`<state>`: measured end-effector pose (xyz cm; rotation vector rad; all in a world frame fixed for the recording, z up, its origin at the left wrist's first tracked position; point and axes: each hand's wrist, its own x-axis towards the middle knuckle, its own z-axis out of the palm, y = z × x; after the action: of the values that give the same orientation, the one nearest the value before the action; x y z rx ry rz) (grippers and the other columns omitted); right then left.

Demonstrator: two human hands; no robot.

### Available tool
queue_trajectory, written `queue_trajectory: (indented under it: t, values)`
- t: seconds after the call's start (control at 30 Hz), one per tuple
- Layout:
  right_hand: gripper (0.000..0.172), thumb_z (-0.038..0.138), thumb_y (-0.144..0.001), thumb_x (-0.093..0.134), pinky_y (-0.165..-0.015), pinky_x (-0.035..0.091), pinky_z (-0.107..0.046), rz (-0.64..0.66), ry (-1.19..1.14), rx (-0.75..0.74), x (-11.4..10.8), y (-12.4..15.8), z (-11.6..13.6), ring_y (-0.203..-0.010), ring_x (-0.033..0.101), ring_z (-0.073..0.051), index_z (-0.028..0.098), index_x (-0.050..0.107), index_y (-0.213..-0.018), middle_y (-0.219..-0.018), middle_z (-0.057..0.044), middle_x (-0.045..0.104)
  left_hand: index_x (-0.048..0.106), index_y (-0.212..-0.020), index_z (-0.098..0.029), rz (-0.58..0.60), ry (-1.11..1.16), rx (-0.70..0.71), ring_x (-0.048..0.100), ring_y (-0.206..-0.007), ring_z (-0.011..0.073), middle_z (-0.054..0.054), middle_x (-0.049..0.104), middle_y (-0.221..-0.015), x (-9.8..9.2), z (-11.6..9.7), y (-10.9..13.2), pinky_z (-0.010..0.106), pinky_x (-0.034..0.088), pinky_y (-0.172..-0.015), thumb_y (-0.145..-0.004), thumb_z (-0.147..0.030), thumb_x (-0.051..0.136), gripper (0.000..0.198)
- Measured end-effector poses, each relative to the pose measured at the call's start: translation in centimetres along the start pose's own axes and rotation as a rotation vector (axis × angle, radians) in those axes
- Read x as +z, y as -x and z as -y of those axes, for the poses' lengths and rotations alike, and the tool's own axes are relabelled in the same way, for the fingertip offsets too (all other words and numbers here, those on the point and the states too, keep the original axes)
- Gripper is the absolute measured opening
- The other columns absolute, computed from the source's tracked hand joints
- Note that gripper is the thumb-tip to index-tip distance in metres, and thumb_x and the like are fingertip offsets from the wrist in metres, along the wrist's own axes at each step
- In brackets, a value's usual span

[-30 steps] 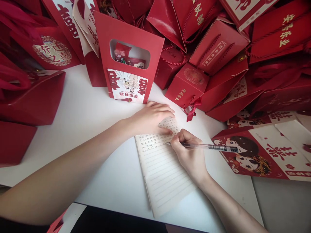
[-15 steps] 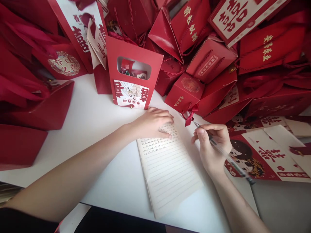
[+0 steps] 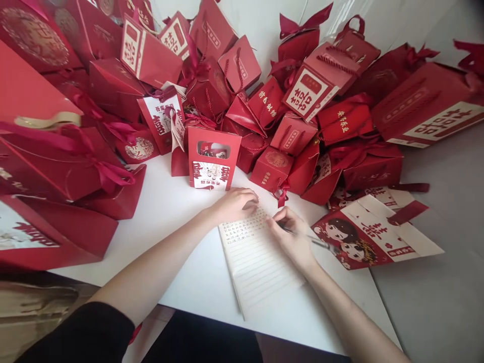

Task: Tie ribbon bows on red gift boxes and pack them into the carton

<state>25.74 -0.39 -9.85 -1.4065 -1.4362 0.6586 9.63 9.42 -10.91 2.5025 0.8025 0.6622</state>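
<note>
The notebook [image 3: 260, 282] is laid near the front edge of the worktop [image 3: 181, 282], its far end partly covered by the left hand [image 3: 237, 204]. Beyond, an upright box [image 3: 214, 171] is stood before heaped gift boxes [image 3: 272, 174]; other boxes [image 3: 91, 227] are ranged along the left side. A carton [image 3: 372, 222] is set across the right edge.

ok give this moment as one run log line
left hand: on notebook top | right hand: holds pen | notebook: on table, upper rows written | windowed red box: beyond left hand
</note>
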Motion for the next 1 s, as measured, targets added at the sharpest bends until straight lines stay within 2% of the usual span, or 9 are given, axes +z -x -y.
queue_trajectory:
  t: [0.13, 0.23, 0.37, 0.5, 0.63, 0.8, 1.0]
  values:
    - [0.036, 0.035, -0.076, 0.057, -0.043, 0.029, -0.022, 0.126, -0.075, 0.165, 1.43, 0.44, 0.16, -0.042, 0.034, -0.008, 0.022, 0.032, -0.053, -0.043, 0.007, 0.041, 0.063, -0.096, -0.016, 0.015, -0.027, -0.035, 0.06, -0.101, 0.0206, 0.005, 0.066, -0.106, -0.07, -0.22, -0.07, 0.037, 0.044, -0.093, -0.08, -0.016, 0.052, 0.019]
    - [0.034, 0.03, -0.075, 0.056, -0.043, 0.027, -0.022, 0.18, -0.049, 0.176, 1.48, 0.52, 0.03, -0.042, 0.033, -0.007, 0.022, 0.03, -0.053, -0.043, 0.008, 0.04, 0.062, -0.097, -0.017, 0.027, -0.032, -0.037, 0.059, -0.101, 0.0207, 0.004, 0.065, -0.107, -0.21, -0.38, -0.11, 0.038, 0.042, -0.094, -0.081, -0.018, 0.051, 0.02]
    - [0.032, 0.028, -0.074, 0.055, -0.047, 0.03, -0.023, 0.238, 0.005, 0.161, 1.3, 0.64, 0.14, -0.045, 0.036, -0.008, 0.022, 0.032, -0.054, -0.045, 0.006, 0.044, 0.062, -0.098, -0.017, 0.034, -0.034, -0.04, 0.058, -0.102, 0.0208, 0.004, 0.064, -0.109, -0.22, -0.39, -0.05, 0.039, 0.041, -0.094, -0.082, -0.019, 0.049, 0.021]
    - [0.032, 0.026, -0.074, 0.054, -0.047, 0.029, -0.023, 0.189, 0.044, 0.164, 1.28, 0.68, 0.2, -0.046, 0.034, -0.008, 0.022, 0.03, -0.053, -0.045, 0.007, 0.04, 0.061, -0.1, -0.018, 0.025, -0.032, -0.038, 0.057, -0.102, 0.0204, 0.002, 0.064, -0.109, 0.01, -0.18, 0.06, 0.039, 0.04, -0.095, -0.081, -0.02, 0.049, 0.022]
    - [0.032, 0.027, -0.074, 0.054, -0.047, 0.03, -0.023, 0.214, 0.031, 0.166, 1.23, 0.65, 0.24, -0.046, 0.036, -0.008, 0.022, 0.031, -0.053, -0.046, 0.007, 0.042, 0.061, -0.1, -0.019, 0.029, -0.035, -0.047, 0.057, -0.103, 0.0204, 0.002, 0.063, -0.11, 0.09, -0.14, 0.11, 0.038, 0.039, -0.096, -0.082, -0.02, 0.049, 0.022]
    - [0.031, 0.028, -0.075, 0.053, -0.046, 0.029, -0.022, 0.151, 0.047, 0.202, 1.14, 0.63, 0.39, -0.044, 0.034, -0.008, 0.021, 0.033, -0.052, -0.044, 0.007, 0.041, 0.061, -0.101, -0.019, 0.039, -0.031, -0.05, 0.057, -0.103, 0.0204, 0.002, 0.063, -0.11, 0.04, -0.19, 0.1, 0.038, 0.038, -0.096, -0.082, -0.021, 0.049, 0.022]
    - [0.031, 0.028, -0.075, 0.053, -0.045, 0.029, -0.023, 0.14, 0.081, 0.194, 1.15, 0.54, 0.42, -0.043, 0.034, -0.008, 0.021, 0.034, -0.051, -0.044, 0.007, 0.038, 0.061, -0.1, -0.018, 0.03, -0.029, -0.04, 0.056, -0.102, 0.0201, 0.002, 0.063, -0.109, 0.11, -0.17, 0.09, 0.038, 0.038, -0.095, -0.083, -0.021, 0.049, 0.021]
